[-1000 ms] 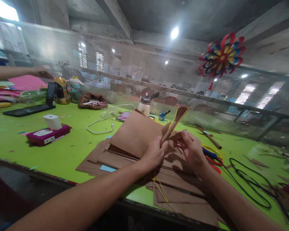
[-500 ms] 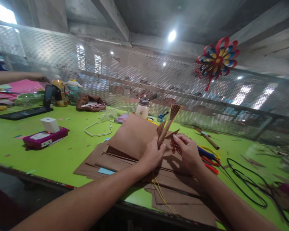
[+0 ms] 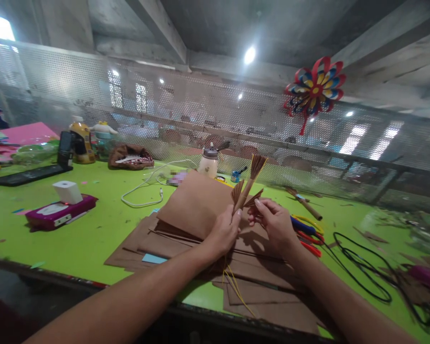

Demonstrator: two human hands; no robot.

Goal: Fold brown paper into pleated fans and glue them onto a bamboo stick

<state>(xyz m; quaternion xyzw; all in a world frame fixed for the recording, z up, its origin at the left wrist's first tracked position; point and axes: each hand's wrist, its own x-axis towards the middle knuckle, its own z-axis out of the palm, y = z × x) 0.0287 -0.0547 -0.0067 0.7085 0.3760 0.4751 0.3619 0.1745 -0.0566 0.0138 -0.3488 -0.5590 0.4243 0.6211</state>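
Observation:
My left hand is closed around the lower part of a brown paper craft piece, a rolled stem with a pleated fan top edged in yellow. Smaller pleated paper fans stick out on both sides of the stem. My right hand pinches the right-hand pleated fan between thumb and fingers. Yellow string hangs below my left hand. Under both hands lie stacked sheets of brown paper, with a light blue slip among them.
Right of my hands lie pliers and scissors with coloured handles, a black cable and another paper stem. A purple power strip with a white plug stands left. Behind are a white bottle, a white cable and a phone.
The view has shifted slightly, so the table items sit a little further left. Another person's arm at the far left has gone out of view. Both my hands keep their hold.

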